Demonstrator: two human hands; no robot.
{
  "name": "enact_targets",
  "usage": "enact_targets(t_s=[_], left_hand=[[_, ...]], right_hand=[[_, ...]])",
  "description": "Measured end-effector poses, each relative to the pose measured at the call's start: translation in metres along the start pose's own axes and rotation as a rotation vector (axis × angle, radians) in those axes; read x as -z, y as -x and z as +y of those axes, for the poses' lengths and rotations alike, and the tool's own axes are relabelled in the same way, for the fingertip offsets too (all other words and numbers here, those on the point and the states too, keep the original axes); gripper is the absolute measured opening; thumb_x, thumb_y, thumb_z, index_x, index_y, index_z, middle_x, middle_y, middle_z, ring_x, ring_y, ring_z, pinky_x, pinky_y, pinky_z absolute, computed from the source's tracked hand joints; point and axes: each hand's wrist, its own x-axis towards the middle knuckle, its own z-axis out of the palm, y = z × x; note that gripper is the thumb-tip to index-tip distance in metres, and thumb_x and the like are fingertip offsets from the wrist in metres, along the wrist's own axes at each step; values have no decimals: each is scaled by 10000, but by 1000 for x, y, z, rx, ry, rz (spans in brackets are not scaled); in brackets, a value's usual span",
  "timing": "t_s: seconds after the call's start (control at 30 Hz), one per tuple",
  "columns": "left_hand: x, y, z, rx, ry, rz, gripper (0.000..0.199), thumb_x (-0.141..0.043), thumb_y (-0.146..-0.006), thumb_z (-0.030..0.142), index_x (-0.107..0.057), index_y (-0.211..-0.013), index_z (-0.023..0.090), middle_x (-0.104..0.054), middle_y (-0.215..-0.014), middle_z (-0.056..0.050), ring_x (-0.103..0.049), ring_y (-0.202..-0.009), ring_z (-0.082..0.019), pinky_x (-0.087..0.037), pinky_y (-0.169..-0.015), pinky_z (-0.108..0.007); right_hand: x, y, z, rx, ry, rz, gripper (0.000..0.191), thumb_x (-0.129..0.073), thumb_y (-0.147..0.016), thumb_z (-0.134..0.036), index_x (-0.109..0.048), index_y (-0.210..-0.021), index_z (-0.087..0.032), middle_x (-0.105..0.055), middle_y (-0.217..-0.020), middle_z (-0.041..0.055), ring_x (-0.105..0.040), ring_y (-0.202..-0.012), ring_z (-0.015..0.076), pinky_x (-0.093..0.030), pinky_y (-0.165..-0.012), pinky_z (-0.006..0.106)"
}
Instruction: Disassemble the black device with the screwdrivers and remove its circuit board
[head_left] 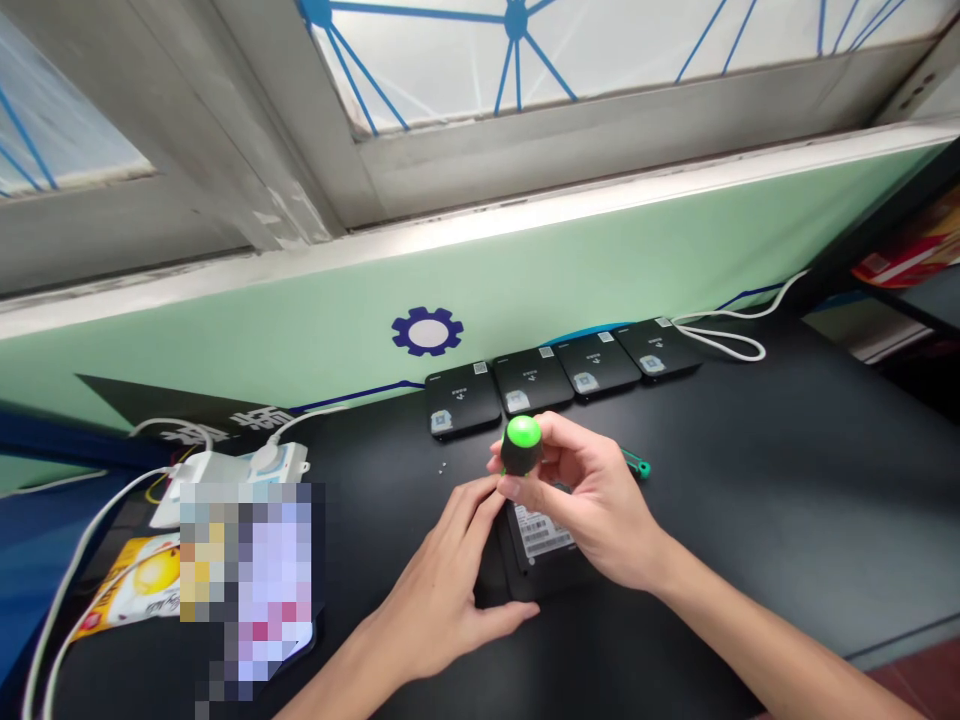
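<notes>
My right hand (600, 505) is closed round a screwdriver (522, 446) with a black handle and a bright green end cap. It stands roughly upright over a flat black box (534, 578); the shaft and tip are hidden beneath the handle and fingers. A white label with barcodes covers part of the box's upper face. My left hand (442, 575) grips the box from its left side, thumb along the near edge and fingers reaching towards the screwdriver. Several tiny pale bits (442, 467), perhaps screws, lie on the table beyond my left hand.
Several similar black boxes (600, 365) line the wall. A green item (637, 464) lies partly behind my right hand. On the left of the black table (787, 480) are a white power strip (281, 462), cables, a yellow-and-white packet (139, 580) and a blurred-out object (274, 570).
</notes>
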Motion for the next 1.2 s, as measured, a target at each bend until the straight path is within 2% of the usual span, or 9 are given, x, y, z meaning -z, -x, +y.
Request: enact_targets(t_s=[0.17,0.37,0.43,0.57,0.63,0.73,0.87,0.97,1.2], left_hand=[[2,-2,4,26,3,-40,1191,-992,-878,299,-248,-1805,376,-444,-1758,-162,-513,-1598,-417,-538,-1288,-631],[4,-2,5,38,39,-55,1225,-1001,-881,353,-217,-1821,397,-452,-1736,-167,-538,-1564,-425,-553,-1263,-644],[5,0,3,17,66,-43,1145,-949,-938,400,-228,-1827,393,-426,-1764,-167,-515,-1591,-433,-545,-1270,-644],[4,2,-1,41,90,51,791,-751,-1099,387,-353,-1782,384,-414,-1792,-146,-512,-1617,-406,-542,-1281,-594],[2,2,-1,64,79,140,628,-704,-1131,337,-464,-1710,381,-517,-1711,-124,-593,-1544,-357,-564,-1259,-535],[1,0,0,47,72,275,427,-686,-1144,274,-613,-1557,354,-686,-1476,-82,-701,-1357,-287,-608,-1149,-434],[1,-3,3,30,74,399,232,-673,-1148,199,-736,-1349,297,-767,-1184,-49,-740,-1099,-239,-612,-951,-359],[2,-4,4,6,77,439,200,-683,-1140,164,-772,-1282,274,-776,-1113,-52,-731,-1036,-236,-601,-904,-356],[1,-5,4,-29,103,452,177,-677,-1137,135,-792,-1205,252,-783,-1045,-55,-729,-946,-224,-598,-841,-349]], right_hand=[[3,-1,-2,37,-5,27,214,-917,-990,-384,-821,-1149,-278,-792,-1095,45,-718,-935,223,-570,-781,361],[3,0,-2,57,-42,70,219,-925,-983,-395,-824,-1140,-281,-800,-1037,37,-662,-802,183,-536,-663,316],[3,1,-3,65,-46,73,224,-920,-988,-396,-822,-1155,-284,-805,-1037,39,-670,-796,181,-547,-651,310],[0,2,-3,39,-71,68,247,-915,-987,-428,-815,-1155,-277,-810,-1042,49,-643,-700,163,-550,-566,299],[-1,1,-2,37,-100,66,246,-910,-993,-430,-815,-1157,-274,-806,-1037,47,-617,-655,144,-530,-525,281],[-2,1,-2,56,-147,78,241,-906,-1003,-412,-813,-1172,-268,-804,-1035,44,-600,-632,121,-512,-499,252],[-3,1,-4,69,-177,119,220,-894,-1015,-392,-806,-1170,-263,-809,-1038,49,-653,-669,123,-514,-487,217],[-4,1,-7,72,-178,148,214,-883,-1018,-401,-797,-1150,-256,-813,-1046,53,-656,-642,124,-510,-458,215],[-6,0,-8,87,-160,173,239,-875,-1014,-431,-774,-1139,-254,-815,-1043,58,-630,-643,131,-525,-460,227]])
